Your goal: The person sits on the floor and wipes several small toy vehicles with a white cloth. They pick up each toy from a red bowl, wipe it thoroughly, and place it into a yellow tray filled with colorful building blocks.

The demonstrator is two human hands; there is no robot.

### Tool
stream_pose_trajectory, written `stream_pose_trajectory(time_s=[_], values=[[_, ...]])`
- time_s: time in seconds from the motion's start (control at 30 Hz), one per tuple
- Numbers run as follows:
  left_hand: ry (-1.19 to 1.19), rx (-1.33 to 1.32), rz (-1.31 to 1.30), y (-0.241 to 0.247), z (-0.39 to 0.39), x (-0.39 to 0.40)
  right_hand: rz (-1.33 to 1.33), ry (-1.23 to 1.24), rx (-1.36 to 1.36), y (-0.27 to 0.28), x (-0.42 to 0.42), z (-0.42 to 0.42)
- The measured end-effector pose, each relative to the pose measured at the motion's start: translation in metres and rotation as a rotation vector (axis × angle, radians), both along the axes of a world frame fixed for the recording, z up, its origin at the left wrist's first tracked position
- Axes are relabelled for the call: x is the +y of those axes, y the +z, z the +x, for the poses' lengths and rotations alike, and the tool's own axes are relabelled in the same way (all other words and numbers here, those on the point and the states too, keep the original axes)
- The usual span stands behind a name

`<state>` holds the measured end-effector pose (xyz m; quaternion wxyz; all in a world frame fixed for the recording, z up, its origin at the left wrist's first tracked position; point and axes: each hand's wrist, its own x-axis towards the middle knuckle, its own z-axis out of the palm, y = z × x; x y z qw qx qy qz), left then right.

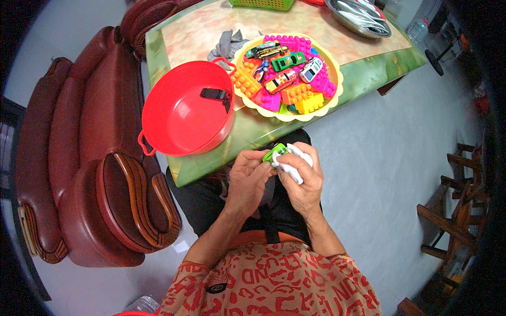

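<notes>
A bright green toy car (274, 152) is pinched in the fingers of my left hand (249, 177), above my lap. My right hand (304, 181) grips a white cloth (295, 164) and presses it against the car's side. Fingers and cloth hide part of the car. Beyond my hands, on the table, a scalloped yellow basin (337, 89) holds several toy cars, among them a green one (288, 61), a red one (280, 81) and a white one (311, 69). They lie on pink, orange and yellow building blocks (296, 93).
A red two-handled basin (178, 106) with a black item (213, 94) inside stands at the table's left corner. Behind it lies a crumpled grey cloth (227, 45). Farther back are a green basket (263, 4) and a metal bowl (361, 29) of utensils. A leather sofa (102, 98) flanks the table; wooden stools (446, 221) stand right.
</notes>
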<state>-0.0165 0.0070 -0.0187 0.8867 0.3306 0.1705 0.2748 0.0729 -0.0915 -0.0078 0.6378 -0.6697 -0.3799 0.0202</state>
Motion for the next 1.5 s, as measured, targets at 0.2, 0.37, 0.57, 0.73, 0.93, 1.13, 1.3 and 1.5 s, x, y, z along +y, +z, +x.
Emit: stream_pose_trajectory(time_s=[0.2, 0.37, 0.57, 0.73, 0.93, 1.13, 1.3, 1.5], values=[[0.002, 0.005, 0.158, 0.001, -0.003, 0.000, 0.020, 0.015, 0.380, 0.012, 0.000, 0.000], [0.016, 0.028, 0.301, 0.001, -0.004, -0.006, -0.026, -0.010, 0.715, 0.024, 0.000, 0.003], [0.111, 0.106, 0.458, 0.000, -0.005, -0.008, -0.032, -0.048, -0.083, 0.011, 0.003, -0.001], [0.138, 0.080, 0.572, 0.002, -0.005, -0.010, -0.064, 0.040, -0.289, 0.013, 0.002, -0.006], [0.136, 0.075, 0.593, 0.003, -0.005, -0.013, -0.086, -0.048, -0.147, 0.013, 0.002, -0.001], [0.119, 0.118, 0.663, 0.003, -0.006, -0.014, -0.114, -0.019, 0.338, 0.015, 0.003, 0.006], [0.039, 0.155, 0.496, 0.002, -0.005, -0.016, -0.041, -0.044, 0.470, 0.013, 0.007, 0.009], [-0.138, 0.304, 0.521, -0.005, -0.007, -0.008, -0.016, -0.029, -0.059, 0.009, 0.008, 0.008]])
